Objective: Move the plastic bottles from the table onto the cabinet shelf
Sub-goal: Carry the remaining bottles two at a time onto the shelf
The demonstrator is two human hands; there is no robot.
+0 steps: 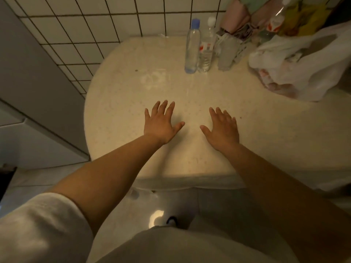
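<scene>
Resting flat at the centre of the frame, both hands lie palm down on the table [117, 114], fingers spread and straight, holding nothing: left hand [161, 124], right hand [222, 128]. That table is pale cream, speckled like stone, with a rounded left edge and a glossy sheen. Up at the top centre stand two clear plastic bottles, upright and touching side by side, well apart from the hands: the blue-capped bottle [192, 48], smooth and slim, and the white-capped bottle [206, 52], ribbed, with a red-and-white label too blurred to read. A third bottle [276, 23] with a red-and-white label leans in the upper right among cloth and clutter. A crumpled white plastic bag [303, 69] sits at the right. White square wall tiles [85, 25] with dark grout fill the upper left.
</scene>
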